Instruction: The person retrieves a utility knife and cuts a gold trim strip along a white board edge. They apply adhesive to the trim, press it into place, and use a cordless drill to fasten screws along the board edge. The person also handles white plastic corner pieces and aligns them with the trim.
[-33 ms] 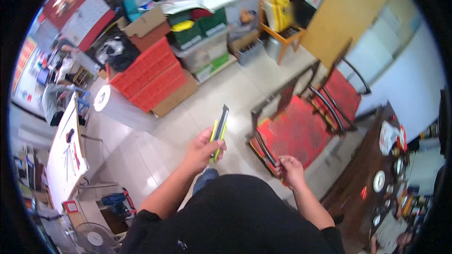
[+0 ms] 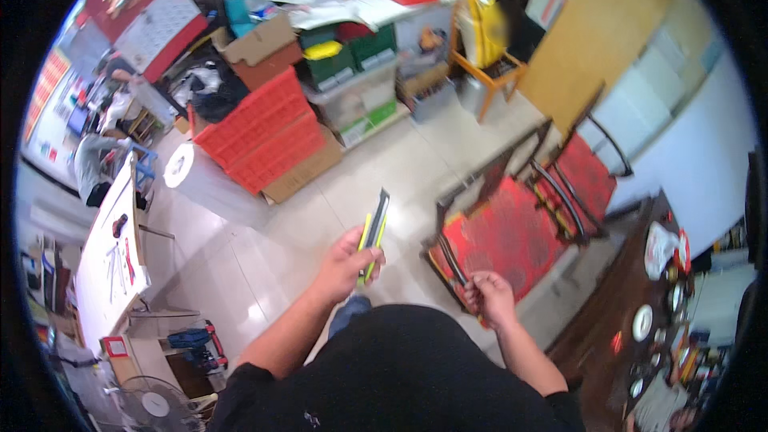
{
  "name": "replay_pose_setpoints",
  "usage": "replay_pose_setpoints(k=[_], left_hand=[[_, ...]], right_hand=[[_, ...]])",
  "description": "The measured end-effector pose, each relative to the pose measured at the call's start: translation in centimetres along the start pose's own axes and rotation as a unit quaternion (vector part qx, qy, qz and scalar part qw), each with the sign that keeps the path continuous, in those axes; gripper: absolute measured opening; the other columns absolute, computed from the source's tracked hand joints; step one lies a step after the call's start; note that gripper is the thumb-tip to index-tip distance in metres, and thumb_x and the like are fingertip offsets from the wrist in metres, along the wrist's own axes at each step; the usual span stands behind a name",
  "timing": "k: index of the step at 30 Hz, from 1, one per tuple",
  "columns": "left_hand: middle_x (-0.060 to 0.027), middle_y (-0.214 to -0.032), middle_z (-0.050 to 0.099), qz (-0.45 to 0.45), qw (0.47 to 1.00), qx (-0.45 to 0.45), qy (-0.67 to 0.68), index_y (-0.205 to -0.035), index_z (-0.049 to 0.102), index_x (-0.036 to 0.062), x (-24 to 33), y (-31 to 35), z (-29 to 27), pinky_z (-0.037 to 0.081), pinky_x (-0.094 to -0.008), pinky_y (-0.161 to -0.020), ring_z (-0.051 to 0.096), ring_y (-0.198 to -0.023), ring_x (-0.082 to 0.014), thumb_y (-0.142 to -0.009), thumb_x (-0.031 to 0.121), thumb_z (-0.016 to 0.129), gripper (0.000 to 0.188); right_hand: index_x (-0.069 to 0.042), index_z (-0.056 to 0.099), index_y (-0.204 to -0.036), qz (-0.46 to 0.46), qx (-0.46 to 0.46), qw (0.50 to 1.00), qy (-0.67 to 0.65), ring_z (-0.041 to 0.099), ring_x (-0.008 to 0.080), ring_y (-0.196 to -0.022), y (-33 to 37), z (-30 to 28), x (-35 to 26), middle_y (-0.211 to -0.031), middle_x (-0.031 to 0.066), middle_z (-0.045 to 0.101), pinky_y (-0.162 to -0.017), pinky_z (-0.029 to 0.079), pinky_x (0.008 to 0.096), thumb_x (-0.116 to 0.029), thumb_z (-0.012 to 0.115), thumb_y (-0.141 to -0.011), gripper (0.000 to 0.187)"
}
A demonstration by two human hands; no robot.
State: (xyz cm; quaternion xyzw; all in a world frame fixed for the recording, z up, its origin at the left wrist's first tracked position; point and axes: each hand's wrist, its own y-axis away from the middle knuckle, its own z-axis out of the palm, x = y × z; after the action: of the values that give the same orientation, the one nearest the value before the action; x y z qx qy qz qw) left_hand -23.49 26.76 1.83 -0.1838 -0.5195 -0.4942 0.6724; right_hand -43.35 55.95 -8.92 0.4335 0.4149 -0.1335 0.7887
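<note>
A yellow-green and dark utility knife [image 2: 374, 232] stands tilted up out of my left hand [image 2: 349, 262], whose thumb and fingers are wrapped round its lower part. The far tip is narrow and dark. To the right, my right hand [image 2: 492, 298] has its fingers pinched together at the front corner of a wooden armchair [image 2: 502, 238] with a worn red patterned seat. The chair's dark curved armrest [image 2: 452, 260] runs down to those fingertips. Whether they grip the armrest or a small thing above it, I cannot make out.
Behind the armchair is a second red-seated chair [image 2: 584, 172]. A red plastic crate [image 2: 260, 132] and storage boxes [image 2: 360, 96] line the far side. A roll of clear wrap [image 2: 208, 180] lies left of centre. At left is a white table [image 2: 112, 272] with tools; at right, a dark table [image 2: 592, 344].
The whole scene has shifted slightly down and right in the picture. Both hands keep almost the same pose, the left still holding the utility knife.
</note>
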Motion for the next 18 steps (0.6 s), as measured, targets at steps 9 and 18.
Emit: replay_pose_setpoints(k=[9,18], left_hand=[[-0.0093,-0.089,0.066,-0.055,0.971,0.226,0.049,-0.121,0.054,0.0059,1.0,3.2,-21.2,0.049,-0.0305,-0.051,0.063,-0.067,-0.0174,-0.099,0.011,0.061,0.023],[-0.0103,-0.092,0.065,-0.033,0.963,0.256,0.073,-0.127,0.051,0.0041,4.8,3.2,-32.3,0.051,-0.0324,-0.056,0.063,-0.070,-0.0185,-0.098,0.006,0.059,0.030]], right_hand=[[-0.003,0.067,-0.113,0.063,-0.118,0.989,0.068,0.069,0.0195,-0.080,-9.5,23.1,2.3,-0.095,0.0087,0.071,-0.071,0.057,0.0335,-0.019,0.063,-0.105,0.018],[0.000,0.067,-0.113,0.086,-0.139,0.980,0.115,0.071,0.0190,-0.080,-15.7,33.8,2.1,-0.097,0.0118,0.074,-0.071,0.059,0.0331,-0.017,0.063,-0.105,0.019]])
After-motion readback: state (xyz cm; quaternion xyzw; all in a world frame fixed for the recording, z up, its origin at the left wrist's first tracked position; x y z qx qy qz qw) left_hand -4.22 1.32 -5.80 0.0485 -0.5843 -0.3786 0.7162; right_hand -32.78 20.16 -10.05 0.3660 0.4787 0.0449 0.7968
